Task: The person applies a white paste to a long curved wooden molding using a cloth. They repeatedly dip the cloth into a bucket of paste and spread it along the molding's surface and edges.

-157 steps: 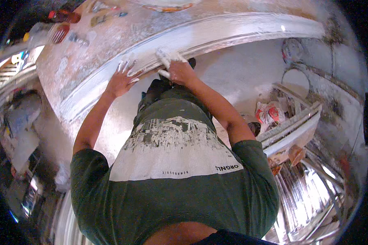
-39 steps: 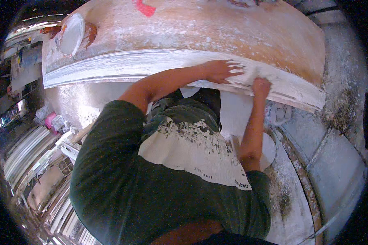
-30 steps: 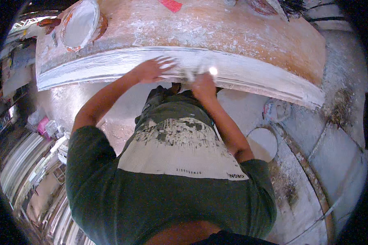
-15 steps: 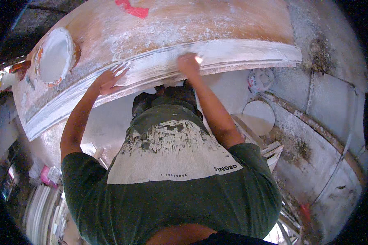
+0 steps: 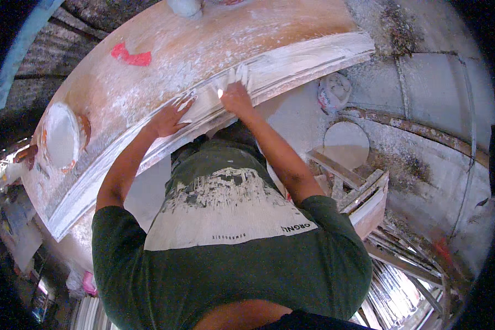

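A long white plaster-like moulding strip (image 5: 291,60) with ridged lines runs along the near edge of a brown, white-smeared table (image 5: 170,44). My left hand (image 5: 168,121) rests on the strip left of centre, fingers spread and their tips coated white. Just to its right, my right hand (image 5: 236,100) presses on the same strip. Its fingers reach away from me, apart and covered in white, partly blending into the wet-looking surface. I see no tool in either hand.
A white-filled bucket (image 5: 63,136) stands at the table's left. A red scrap (image 5: 131,55) lies farther back, near a rounded white object (image 5: 184,6). Right of me are a plastic bag (image 5: 334,91), a round pale container (image 5: 346,144) and a wooden frame (image 5: 363,192).
The view has shifted, so the table appears lower and more slanted. My right hand has come closer to my left along the strip, and its blur has lessened. My left hand stays on the strip.
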The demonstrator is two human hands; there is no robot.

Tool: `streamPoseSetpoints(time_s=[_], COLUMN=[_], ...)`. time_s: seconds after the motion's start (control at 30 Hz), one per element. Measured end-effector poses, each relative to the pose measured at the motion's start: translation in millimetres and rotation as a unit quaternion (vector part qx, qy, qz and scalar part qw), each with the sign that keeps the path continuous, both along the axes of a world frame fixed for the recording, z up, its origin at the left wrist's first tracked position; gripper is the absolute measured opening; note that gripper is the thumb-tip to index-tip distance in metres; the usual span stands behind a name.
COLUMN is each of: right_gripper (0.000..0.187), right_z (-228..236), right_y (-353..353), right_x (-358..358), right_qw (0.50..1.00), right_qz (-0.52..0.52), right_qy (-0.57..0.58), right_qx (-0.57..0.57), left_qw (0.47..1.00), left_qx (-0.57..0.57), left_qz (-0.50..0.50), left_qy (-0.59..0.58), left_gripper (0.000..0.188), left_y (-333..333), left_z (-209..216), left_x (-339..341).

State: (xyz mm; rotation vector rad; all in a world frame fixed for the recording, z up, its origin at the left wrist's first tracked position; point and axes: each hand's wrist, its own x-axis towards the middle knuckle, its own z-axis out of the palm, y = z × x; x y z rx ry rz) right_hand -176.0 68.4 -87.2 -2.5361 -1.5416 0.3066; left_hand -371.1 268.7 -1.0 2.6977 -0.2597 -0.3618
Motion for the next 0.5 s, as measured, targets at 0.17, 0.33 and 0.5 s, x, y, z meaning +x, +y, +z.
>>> streamPoseSetpoints(time_s=[0.17, 0.33, 0.5], right_gripper=[0.034, 0.026, 0.017], right_z=[35.9, -33.3, 6.2], right_y=[-19.3, -135.2, -172.7], right_x=[106.1, 324.5, 391.9], right_qw=[0.983, 0.965, 0.932], right_qz=[-0.180, -0.194, -0.236], right_qy=[0.027, -0.176, -0.275], right_qx=[-0.024, -0.027, -0.009], left_qw=[1.000, 0.997, 0.996], left_qx=[-0.030, -0.078, -0.062], left_qz=[0.003, -0.016, 0.000], left_qy=[0.003, -0.011, -0.063], left_gripper=[0.079, 0.081, 0.077], left_y=[-33.0, -92.7, -143.0], left_z=[-26.4, -20.7, -40.6], left_x=[88.1, 209.1, 301.8])
